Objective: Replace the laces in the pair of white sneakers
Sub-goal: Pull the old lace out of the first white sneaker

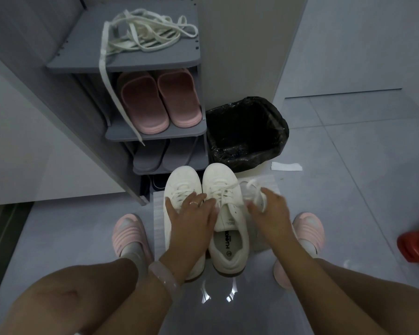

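The right sneaker (224,213) lay toe to twelve o'clock, heel to six. The right hand (270,211), at its three o'clock, pinched the blurred lace (253,189) in curled fingers. The left hand (194,213) rested flat, fingers straight, across both sneakers.

Both forearms reach forward and down from the bottom edge of the view, between two bare knees; the left hand (191,217) lies palm down with fingers spread and nearly straight, a ring on one finger and a pale bangle at the wrist; the right hand (270,209) is blurred, fingers bent downward, whether they pinch anything cannot be told.
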{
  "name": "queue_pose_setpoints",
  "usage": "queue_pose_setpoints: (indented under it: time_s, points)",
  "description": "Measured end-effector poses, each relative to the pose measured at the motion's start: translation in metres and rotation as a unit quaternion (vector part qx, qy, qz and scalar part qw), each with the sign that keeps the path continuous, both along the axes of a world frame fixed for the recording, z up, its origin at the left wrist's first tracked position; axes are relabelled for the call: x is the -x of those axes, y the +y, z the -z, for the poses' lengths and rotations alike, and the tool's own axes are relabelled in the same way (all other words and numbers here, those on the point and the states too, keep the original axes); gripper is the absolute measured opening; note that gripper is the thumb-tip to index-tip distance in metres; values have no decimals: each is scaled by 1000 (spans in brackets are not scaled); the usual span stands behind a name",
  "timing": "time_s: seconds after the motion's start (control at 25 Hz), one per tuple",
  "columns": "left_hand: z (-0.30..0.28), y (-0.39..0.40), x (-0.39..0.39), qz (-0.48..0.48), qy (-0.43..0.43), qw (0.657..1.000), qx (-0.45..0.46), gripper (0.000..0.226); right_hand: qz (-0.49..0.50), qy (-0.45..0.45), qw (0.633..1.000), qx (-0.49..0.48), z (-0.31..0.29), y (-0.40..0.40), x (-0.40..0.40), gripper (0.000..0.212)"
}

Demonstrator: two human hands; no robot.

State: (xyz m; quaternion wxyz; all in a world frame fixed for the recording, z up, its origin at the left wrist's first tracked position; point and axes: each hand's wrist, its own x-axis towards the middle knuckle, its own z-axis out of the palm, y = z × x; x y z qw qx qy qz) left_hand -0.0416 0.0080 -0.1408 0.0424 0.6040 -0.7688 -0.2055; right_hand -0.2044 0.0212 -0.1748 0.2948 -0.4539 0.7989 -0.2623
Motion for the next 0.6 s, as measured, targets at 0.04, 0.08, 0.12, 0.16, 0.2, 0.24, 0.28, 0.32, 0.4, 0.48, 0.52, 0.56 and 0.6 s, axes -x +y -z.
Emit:
queue_pose_setpoints:
  time_s: [0.04, 0.08, 0.12, 0.16, 0.2, 0.24, 0.28, 0.32, 0.4, 0.48, 0.52, 0.56, 0.6]
  points:
    - [-2, -4, 3, -11, 24, 1000, 7, 38, -56, -24, 997, -40, 5, 6, -2, 59]
    - [-4, -7, 5, -18, 34, 999, 8, 34, -98, -46, 992, -59, 8, 10, -2, 69]
    - [-4, -11, 6, -22, 30, 999, 7, 31, -126, -62, 988, -66, 8, 12, -1, 78]
    - [-4, -13, 8, -24, 21, 999, -2, 28, -140, -77, 985, -65, 7, 15, -1, 85]
    - [-6, -15, 10, -25, 11, 1000, -7, 27, -145, -82, 984, -65, 6, 17, -1, 94]
    - [-4, -17, 13, -21, 0, 1000, -10, 25, -148, -74, 984, -69, 10, 19, -2, 103]
    - [-3, -17, 15, -9, -18, 1000, 6, 23, -164, -45, 981, -90, 13, 22, -4, 108]
    - [-2, -18, 18, 11, -37, 999, 38, 19, -187, -11, 975, -116, 18, 24, -5, 107]
    - [0, -19, 22, 17, -51, 995, 89, 10, -187, 29, 968, -163, 19, 28, -8, 100]
    - [0, -19, 25, -14, 8, 999, 41, 14, -161, 58, 963, -207, 18, 31, -7, 100]
    - [-1, -19, 26, -35, 35, 999, 14, 17, -160, 76, 957, -231, 16, 31, -6, 99]
    - [-1, -20, 26, -54, 63, 997, 7, 18, -164, 82, 951, -251, 16, 31, -6, 98]
    - [-3, -22, 25, -68, 88, 994, 10, 18, -169, 76, 945, -269, 15, 30, -6, 96]
